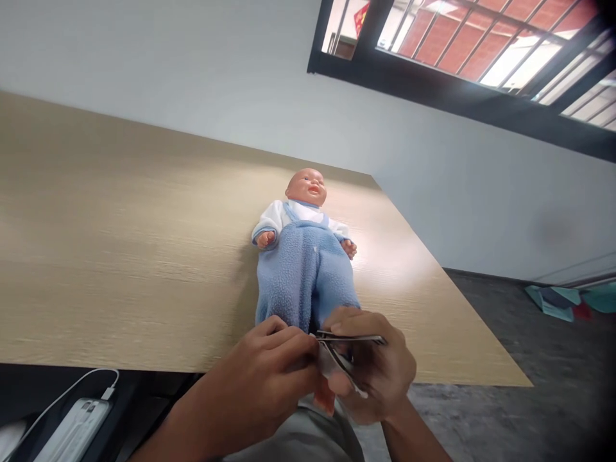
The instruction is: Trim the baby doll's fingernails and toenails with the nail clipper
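Observation:
A baby doll [304,256] in a blue fleece romper and white shirt lies on its back on the wooden table [120,256], feet toward me at the near edge. My right hand [385,375] is closed around a metal nail clipper [349,346], held at the doll's feet. My left hand [267,375] is closed in a pinch right beside the clipper, over the doll's left leg end. One bare doll foot [325,399] shows below my fingers. The other foot is hidden by my hands.
A white power bank [72,430] with a white cable lies at the lower left below the table edge. Grey floor runs along the right, with teal and red items [568,300] by the wall. A barred window [481,45] is above.

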Action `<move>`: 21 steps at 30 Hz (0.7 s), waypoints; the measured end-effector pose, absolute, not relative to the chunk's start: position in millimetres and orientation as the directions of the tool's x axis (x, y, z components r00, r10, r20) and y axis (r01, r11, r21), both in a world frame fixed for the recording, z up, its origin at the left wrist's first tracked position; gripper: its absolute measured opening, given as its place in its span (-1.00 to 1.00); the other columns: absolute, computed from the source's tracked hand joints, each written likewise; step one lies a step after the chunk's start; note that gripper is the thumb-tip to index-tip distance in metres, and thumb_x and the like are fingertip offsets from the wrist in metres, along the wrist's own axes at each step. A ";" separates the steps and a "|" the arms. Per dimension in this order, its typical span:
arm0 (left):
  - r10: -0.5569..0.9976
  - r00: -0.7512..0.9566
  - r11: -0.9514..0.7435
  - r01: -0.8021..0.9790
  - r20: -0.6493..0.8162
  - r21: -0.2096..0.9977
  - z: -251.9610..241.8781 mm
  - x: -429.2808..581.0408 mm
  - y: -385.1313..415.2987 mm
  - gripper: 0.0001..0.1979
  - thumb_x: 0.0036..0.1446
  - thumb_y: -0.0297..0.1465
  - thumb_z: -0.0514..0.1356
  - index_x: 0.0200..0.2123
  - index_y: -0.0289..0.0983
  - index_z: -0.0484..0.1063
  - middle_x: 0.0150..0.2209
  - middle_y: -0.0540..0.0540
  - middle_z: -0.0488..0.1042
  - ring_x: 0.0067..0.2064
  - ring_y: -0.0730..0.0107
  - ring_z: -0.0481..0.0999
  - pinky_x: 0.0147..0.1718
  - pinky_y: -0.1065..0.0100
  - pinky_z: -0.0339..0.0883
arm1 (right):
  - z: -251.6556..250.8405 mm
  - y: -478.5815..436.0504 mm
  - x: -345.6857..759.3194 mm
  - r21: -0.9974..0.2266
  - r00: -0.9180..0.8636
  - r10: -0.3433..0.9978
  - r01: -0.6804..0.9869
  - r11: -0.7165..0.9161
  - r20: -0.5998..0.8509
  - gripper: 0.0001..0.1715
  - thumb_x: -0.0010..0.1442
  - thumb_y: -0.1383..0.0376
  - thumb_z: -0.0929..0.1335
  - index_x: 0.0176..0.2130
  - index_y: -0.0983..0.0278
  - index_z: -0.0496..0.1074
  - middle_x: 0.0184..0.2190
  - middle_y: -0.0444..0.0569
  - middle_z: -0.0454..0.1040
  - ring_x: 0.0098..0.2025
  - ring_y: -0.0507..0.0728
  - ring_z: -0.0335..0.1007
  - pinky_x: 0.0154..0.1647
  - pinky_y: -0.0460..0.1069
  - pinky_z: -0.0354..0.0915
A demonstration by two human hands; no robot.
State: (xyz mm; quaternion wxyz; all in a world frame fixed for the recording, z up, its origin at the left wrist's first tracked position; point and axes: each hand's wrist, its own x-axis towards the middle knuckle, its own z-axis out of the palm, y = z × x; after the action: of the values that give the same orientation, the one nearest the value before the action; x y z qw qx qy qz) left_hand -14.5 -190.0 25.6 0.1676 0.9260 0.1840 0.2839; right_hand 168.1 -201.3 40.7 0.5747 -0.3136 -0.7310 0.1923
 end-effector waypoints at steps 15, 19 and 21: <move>0.403 0.792 -0.895 0.238 0.458 0.376 24.8 -15.3 -192.3 -0.90 0.28 -0.54 0.13 -0.25 -0.28 0.44 -0.18 -0.05 0.51 -0.16 0.26 0.40 -0.23 0.21 0.21 | 15.1 -193.4 177.0 -0.453 -0.110 0.492 0.258 0.853 0.864 -0.55 0.24 -0.06 0.37 -0.15 0.25 0.37 -0.63 -0.24 0.31 -0.66 0.04 0.34 -0.55 -0.03 0.34; 0.468 0.747 -0.864 0.272 0.473 0.425 24.8 -26.0 -187.9 -0.79 0.25 -0.51 0.22 -0.05 -0.24 0.44 -0.02 -0.04 0.53 0.09 0.22 0.40 0.05 0.18 0.17 | 15.1 -194.3 175.8 -0.469 -0.075 0.495 0.229 0.853 0.865 -0.56 0.24 -0.04 0.37 -0.13 0.27 0.38 -0.64 -0.25 0.29 -0.66 0.03 0.33 -0.58 -0.05 0.33; 0.477 0.746 -0.865 0.301 0.466 0.402 25.2 -31.0 -185.2 -0.75 0.28 -0.47 0.23 0.02 -0.19 0.43 0.02 -0.01 0.54 0.21 0.20 0.34 0.17 0.15 0.04 | 14.6 -195.0 175.9 -0.447 -0.082 0.484 0.273 0.852 0.871 -0.56 0.24 -0.04 0.37 -0.13 0.27 0.38 -0.63 -0.25 0.30 -0.66 0.03 0.34 -0.58 -0.05 0.33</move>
State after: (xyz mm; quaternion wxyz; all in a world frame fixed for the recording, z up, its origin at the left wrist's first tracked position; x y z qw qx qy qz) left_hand -31.0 -185.2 25.2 0.1524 0.9217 0.2110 0.2876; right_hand 175.9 -195.0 14.6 0.6259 -0.2588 -0.7308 0.0844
